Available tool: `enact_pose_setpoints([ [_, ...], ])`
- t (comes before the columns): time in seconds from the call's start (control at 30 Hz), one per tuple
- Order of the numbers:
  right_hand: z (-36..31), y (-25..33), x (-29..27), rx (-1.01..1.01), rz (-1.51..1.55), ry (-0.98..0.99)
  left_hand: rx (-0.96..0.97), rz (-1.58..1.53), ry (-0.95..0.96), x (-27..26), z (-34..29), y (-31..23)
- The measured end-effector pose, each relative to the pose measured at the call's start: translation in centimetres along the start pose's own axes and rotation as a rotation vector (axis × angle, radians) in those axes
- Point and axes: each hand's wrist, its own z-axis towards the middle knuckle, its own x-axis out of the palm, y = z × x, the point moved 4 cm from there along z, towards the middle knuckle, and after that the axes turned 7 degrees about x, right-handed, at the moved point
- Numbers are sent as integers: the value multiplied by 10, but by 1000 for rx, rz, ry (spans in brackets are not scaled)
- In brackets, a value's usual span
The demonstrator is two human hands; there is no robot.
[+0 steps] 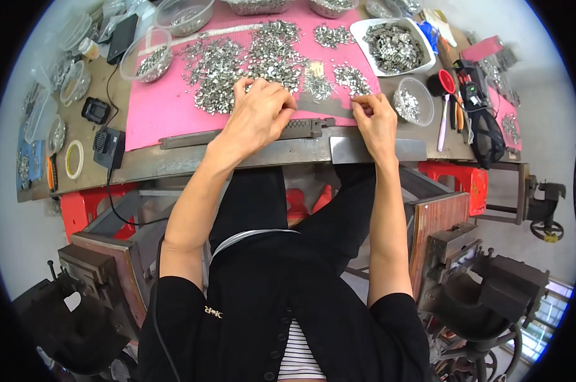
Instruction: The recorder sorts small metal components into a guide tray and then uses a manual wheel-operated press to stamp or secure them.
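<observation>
My left hand (261,109) is curled, its thumb and fingers drawn together at the near edge of a big pile of small silvery metal pieces (215,89). What it holds, if anything, is too small to tell. My right hand (375,118) pinches beside a smaller heap of metal pieces (351,79), and its fingertips hide whatever is between them. Between the hands, a pile of thin metal pins (318,88) lies on the pink mat (154,118). A long dark metal bar (196,138) with a row of small blocks runs along the table's front edge, below my left hand.
A white tray (357,32) of metal parts stands at the back right, with a clear round tub (433,105) nearer. Another clear tub (124,60) is at left. A black charger (108,146) trails a cable. Metal presses flank my legs.
</observation>
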Motion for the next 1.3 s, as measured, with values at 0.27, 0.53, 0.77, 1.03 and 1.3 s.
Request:
enact_pose_setpoints([
  [0.27,2,-2,4,-74,-31,44,-69,-120,-57,10,-16,-19],
  [0.53,-18,33,7,-321,56,40,-112,-163,-22,9,-20,-19],
  [0.77,-46,78,31,-552,16,141,-172,-210,-165,10,-27,-21],
  [1.03,-49,79,27,-651,-62,127,-135,-154,-234,14,-24,-26],
  [1.3,-14,25,-17,-218,-45,-173,-175,56,-223,22,-22,-30],
])
